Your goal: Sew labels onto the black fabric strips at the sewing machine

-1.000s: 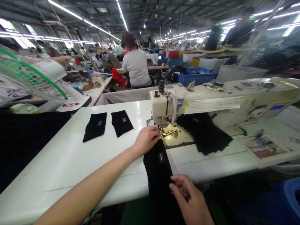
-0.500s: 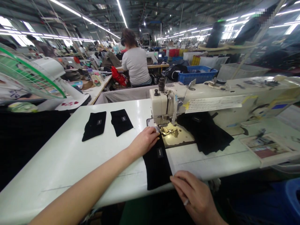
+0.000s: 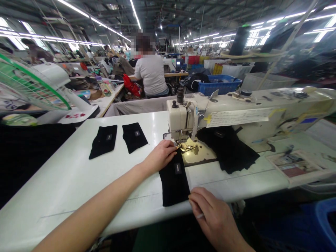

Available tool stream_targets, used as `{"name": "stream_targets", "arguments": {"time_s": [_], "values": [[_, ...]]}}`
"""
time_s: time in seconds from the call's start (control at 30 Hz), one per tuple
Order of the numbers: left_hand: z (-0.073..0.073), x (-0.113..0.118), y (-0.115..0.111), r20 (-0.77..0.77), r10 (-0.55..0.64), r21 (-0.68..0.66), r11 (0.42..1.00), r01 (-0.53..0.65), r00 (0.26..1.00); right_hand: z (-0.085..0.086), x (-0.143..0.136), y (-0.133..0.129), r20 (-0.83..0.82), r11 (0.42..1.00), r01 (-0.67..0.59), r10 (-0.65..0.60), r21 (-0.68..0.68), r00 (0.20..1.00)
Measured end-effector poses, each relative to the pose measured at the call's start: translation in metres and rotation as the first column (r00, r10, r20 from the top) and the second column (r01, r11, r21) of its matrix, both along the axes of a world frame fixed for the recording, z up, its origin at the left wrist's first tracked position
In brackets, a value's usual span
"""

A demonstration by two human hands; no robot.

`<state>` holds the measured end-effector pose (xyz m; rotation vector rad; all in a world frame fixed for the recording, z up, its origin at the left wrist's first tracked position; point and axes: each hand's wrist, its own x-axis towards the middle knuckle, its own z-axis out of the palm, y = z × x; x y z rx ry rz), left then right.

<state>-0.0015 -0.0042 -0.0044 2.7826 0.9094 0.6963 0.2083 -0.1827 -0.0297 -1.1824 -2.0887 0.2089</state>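
A black fabric piece [image 3: 173, 187] with a small dark label [image 3: 177, 168] lies lengthwise on the white table, its far end at the presser foot of the sewing machine [image 3: 181, 120]. My left hand [image 3: 161, 155] is closed on its far left part, fingertips beside the lit needle area. At the near right corner, my right hand [image 3: 214, 213] pinches the fabric edge between thumb and forefinger. Something small and pale [image 3: 200, 216] shows between that hand's fingers; its kind is unclear. Two similar labelled black pieces [image 3: 103, 141] [image 3: 134, 137] lie flat to the left.
Under the machine arm, right of the needle, black pieces [image 3: 231, 152] are piled. A parts tray [image 3: 294, 166] sits at the table's right. A green-rimmed fan [image 3: 34, 80] stands at the left. Ahead, a person in a light shirt [image 3: 152, 73] sits near a blue basket [image 3: 220, 84].
The fabric's near end has moved slightly away from me, toward the machine, and my right hand has followed it. My left hand keeps its place by the presser foot.
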Motion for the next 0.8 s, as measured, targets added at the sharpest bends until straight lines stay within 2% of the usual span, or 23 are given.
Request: {"name": "stream_targets", "arguments": {"time_s": [0.57,0.8], "values": [[0.005,0.0,-0.002,-0.074,-0.003,0.057,0.998,0.007,0.997,-0.001,0.0,-0.001,0.036,0.995,-0.03,0.034,-0.092,0.999],[0.009,0.001,-0.002,-0.12,-0.002,0.068,0.998,0.01,0.993,0.009,0.002,0.002,0.089,0.989,-0.058,0.07,-0.137,0.994]]}}
